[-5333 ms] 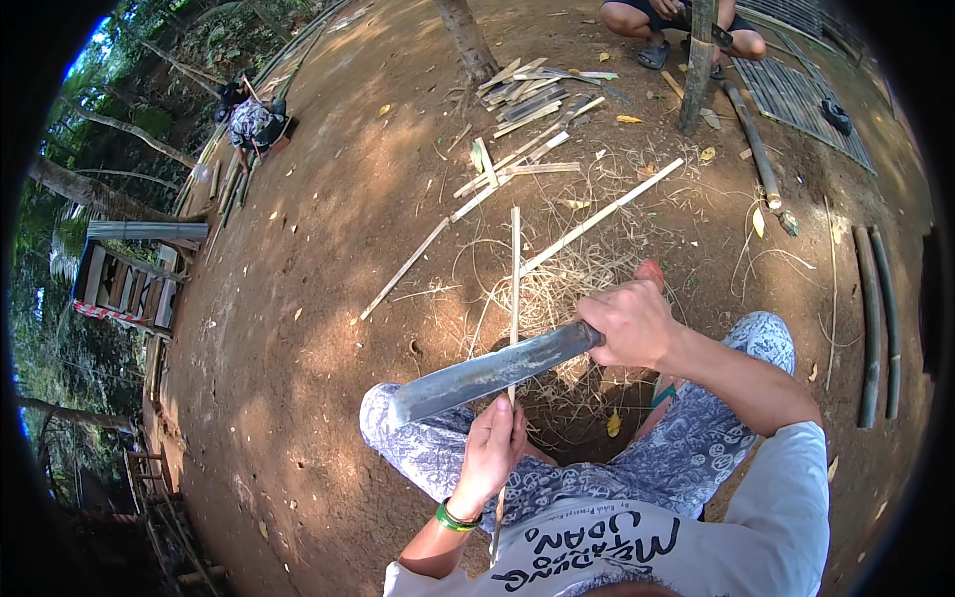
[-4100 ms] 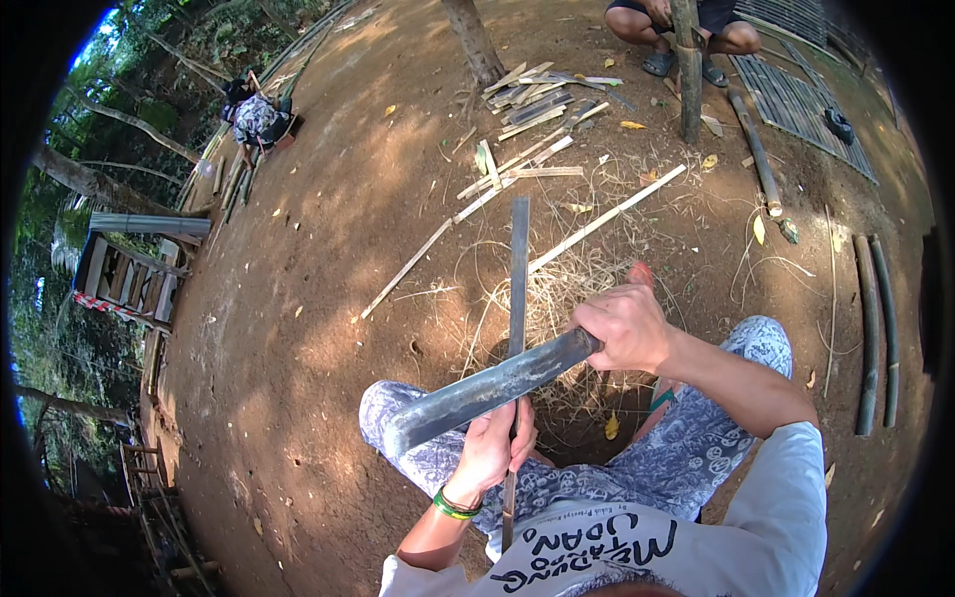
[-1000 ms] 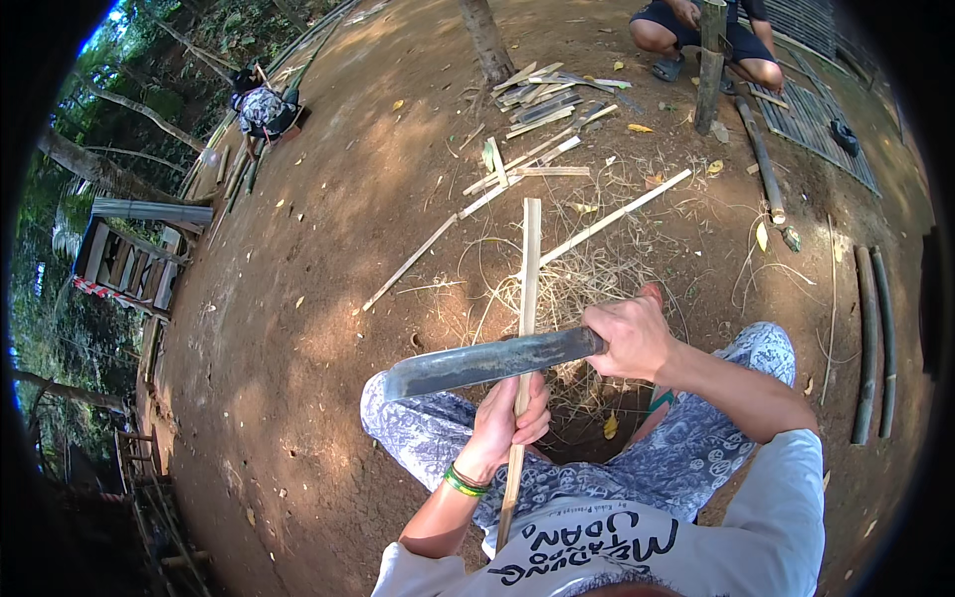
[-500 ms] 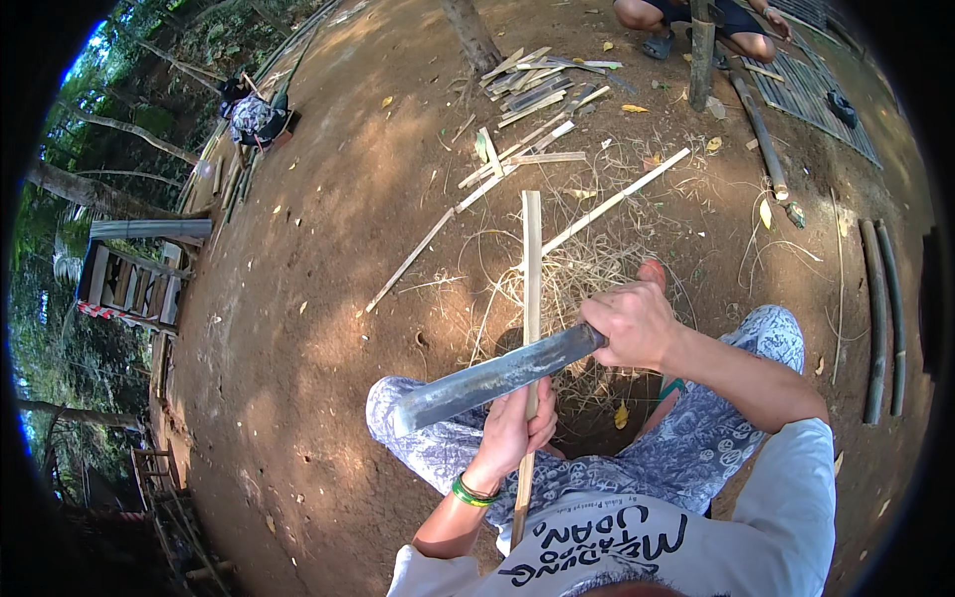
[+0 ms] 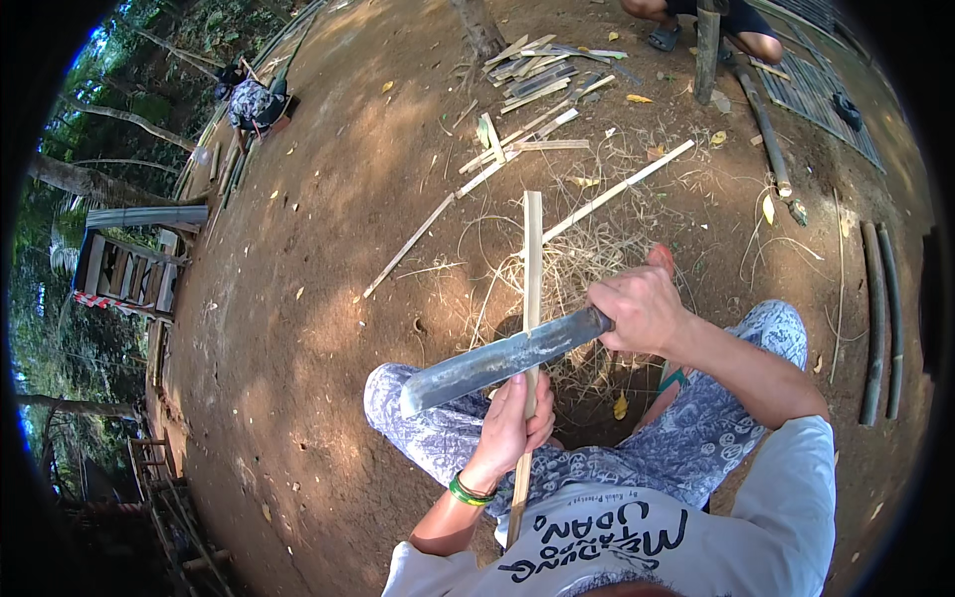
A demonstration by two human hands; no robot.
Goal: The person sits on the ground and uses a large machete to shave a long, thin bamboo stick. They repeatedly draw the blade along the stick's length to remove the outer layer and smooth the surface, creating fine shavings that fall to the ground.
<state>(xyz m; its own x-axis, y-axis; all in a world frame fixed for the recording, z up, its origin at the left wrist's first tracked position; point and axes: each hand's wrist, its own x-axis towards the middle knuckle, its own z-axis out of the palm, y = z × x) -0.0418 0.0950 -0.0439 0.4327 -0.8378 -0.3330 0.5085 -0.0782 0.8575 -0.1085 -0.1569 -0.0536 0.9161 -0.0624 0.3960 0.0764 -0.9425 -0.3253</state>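
We're prob mid-shave: L hand [image 5: 509,426] fingers clamped on strip [image 5: 533,261], R hand [image 5: 642,311] fingers wrapped round knife [image 5: 502,361] (big one!); next stroke needs steady angle imo.

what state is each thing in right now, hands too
left hand: closed around the pale strip
right hand: closed around the machete's handle end
machete: unsheathed, blade crossing over the strip
pale strip: held lengthwise, far end free
shavings: loose, curled, scattered on the ground
slats: in an untidy pile
two dark poles: lying side by side
green bracelet: worn on the left wrist
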